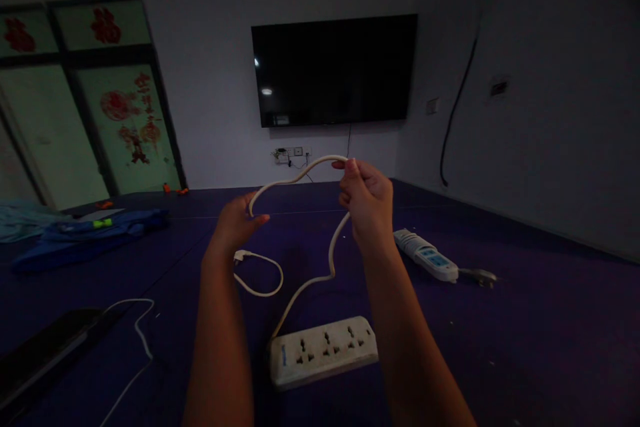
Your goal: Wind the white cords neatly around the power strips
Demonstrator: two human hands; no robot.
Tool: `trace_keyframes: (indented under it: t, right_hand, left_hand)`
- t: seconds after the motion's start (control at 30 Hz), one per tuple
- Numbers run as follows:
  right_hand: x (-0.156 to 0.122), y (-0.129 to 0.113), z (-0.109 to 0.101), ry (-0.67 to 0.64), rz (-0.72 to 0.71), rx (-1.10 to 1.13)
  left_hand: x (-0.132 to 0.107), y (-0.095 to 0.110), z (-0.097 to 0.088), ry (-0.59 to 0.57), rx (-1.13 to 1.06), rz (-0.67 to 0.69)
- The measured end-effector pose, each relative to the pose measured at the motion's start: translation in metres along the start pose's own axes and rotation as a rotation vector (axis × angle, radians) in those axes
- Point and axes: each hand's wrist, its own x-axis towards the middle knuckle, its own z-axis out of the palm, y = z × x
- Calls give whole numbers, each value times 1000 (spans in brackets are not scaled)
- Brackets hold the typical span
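A white power cord (pixel 295 180) arches between my two hands above the floor. My right hand (pixel 367 193) is closed around it, thumb on top. In my left hand (pixel 235 227) the cord passes between the thumb and the curled fingers, in a loose hold. From my right hand the cord drops to a white power strip (pixel 325 350), which lies face up in front of me with its several sockets showing. The plug (pixel 242 255) rests near my left wrist, and a loop of cord lies beside it. My right forearm covers the strip's right end.
At right lies a second power strip (pixel 430 257) with its cord wrapped around it. A dark flat device (pixel 45 347) with a thin white cable (pixel 143 333) is at lower left. Blue cloth (pixel 100 230) lies farther left. A television (pixel 335 73) hangs on the far wall.
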Motion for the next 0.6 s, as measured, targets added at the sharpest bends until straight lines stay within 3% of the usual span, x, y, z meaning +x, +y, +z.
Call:
trace_keyframes:
  t: [0.07, 0.17, 0.23, 0.3, 0.43, 0.5, 0.6]
  right_hand:
    - [2, -1, -3, 91, -2, 43]
    - [5, 1, -7, 207, 0, 64]
    - [6, 5, -9, 254, 14, 55]
    - [7, 9, -11, 274, 30, 32]
    - [11, 20, -14, 240, 44, -60]
    - [12, 30, -13, 194, 50, -154]
    - [9, 47, -4, 100, 118, -250]
  left_hand:
    - [-2, -7, -1, -106, -38, -119]
    - [-2, -6, -2, -160, -73, -113]
    - [-1, 3, -2, -54, -115, -55]
    - [1, 17, -1, 134, -201, -8]
    - [4, 45, 2, 449, -590, 108]
    - [3, 56, 3, 516, -820, 167]
    - [3, 68, 4, 511, -1071, 225]
